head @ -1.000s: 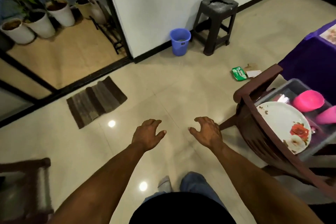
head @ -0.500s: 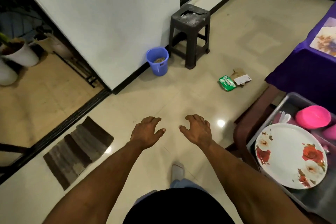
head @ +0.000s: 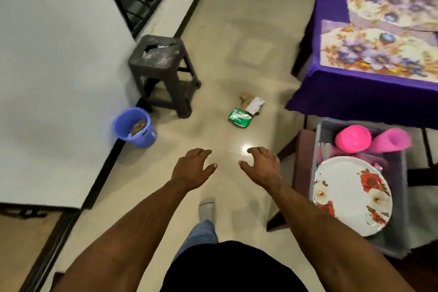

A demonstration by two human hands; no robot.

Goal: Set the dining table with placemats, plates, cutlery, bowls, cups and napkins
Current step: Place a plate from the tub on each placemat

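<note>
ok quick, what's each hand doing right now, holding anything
Left hand: open, fingers loosely curled, holding nothing.
Right hand: open, fingers loosely curled, holding nothing.

Purple tablecloth (head: 350,92), floral placemats (head: 376,54), rose-patterned white plate (head: 350,199), pink bowl (head: 353,137), perhaps pink cups (head: 391,141).

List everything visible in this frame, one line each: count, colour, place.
Table: one, purple cloth, upper right.
Placemats: two, floral, on table.
Bin: one, grey, on a chair, right.
Plate: one, white with red flowers, in bin.
Bowl: one, pink, in bin.
Cup: one, pink, lying in bin.
Stool: one, dark, by wall.
Bucket: one, blue, by wall.
Packet: one, green, on floor.
Left hand: empty, over floor.
Right hand: empty, over floor.
</note>
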